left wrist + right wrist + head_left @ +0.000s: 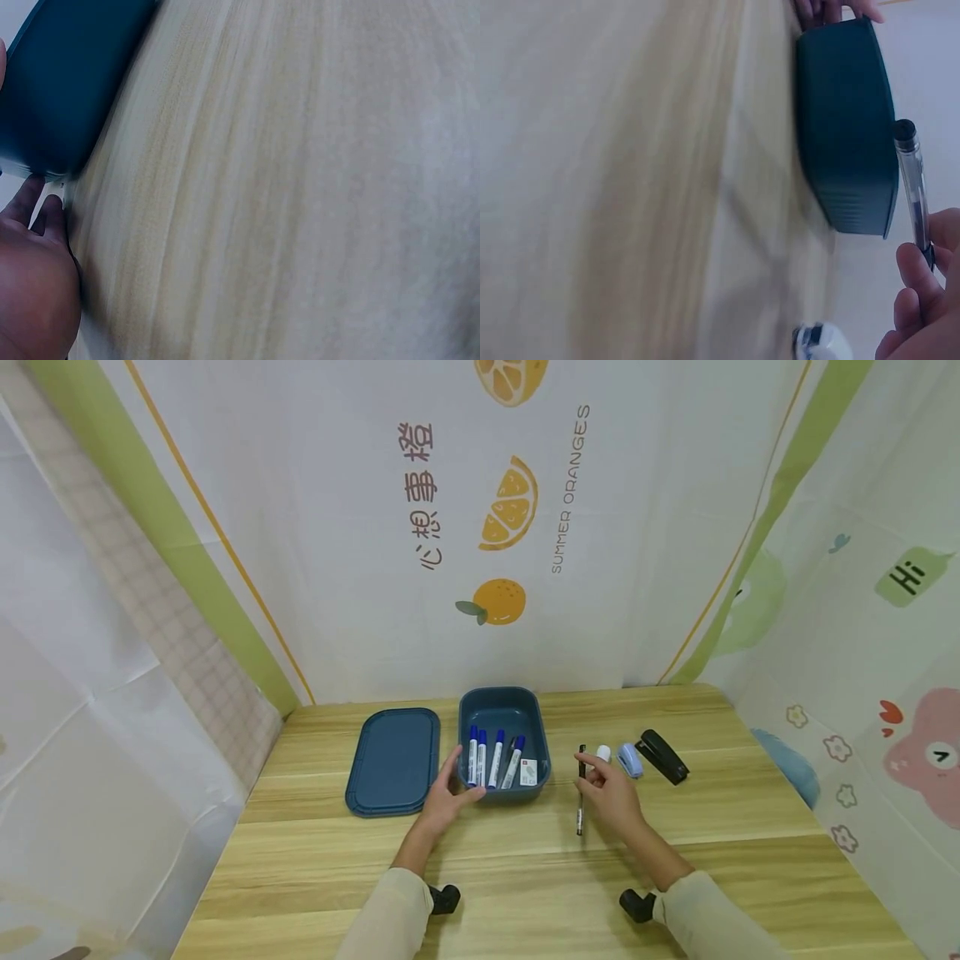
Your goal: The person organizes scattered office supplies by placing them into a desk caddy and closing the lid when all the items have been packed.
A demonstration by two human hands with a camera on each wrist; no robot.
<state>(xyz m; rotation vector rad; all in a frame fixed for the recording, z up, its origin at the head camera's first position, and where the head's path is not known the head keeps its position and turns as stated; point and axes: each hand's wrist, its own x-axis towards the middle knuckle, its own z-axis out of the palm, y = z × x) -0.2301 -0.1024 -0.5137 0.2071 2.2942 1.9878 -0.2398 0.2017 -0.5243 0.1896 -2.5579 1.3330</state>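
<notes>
The pen [580,814] is right of centre in the head view, above the tabletop [510,868]; your right grip [615,795] pinches it between thumb and fingers, with one end jutting past them. To its left sits the blue box [502,703], holding blue-capped markers [497,760] and a small white pack [528,772]. Your left grip [441,802], fingers spread, touches the box's near-left corner. Farther left lies a blue lid [393,762]. Right of the pen are a white object [603,751], partly hidden by your right grip, a light-blue item [630,760] and a black stapler [662,757].
</notes>
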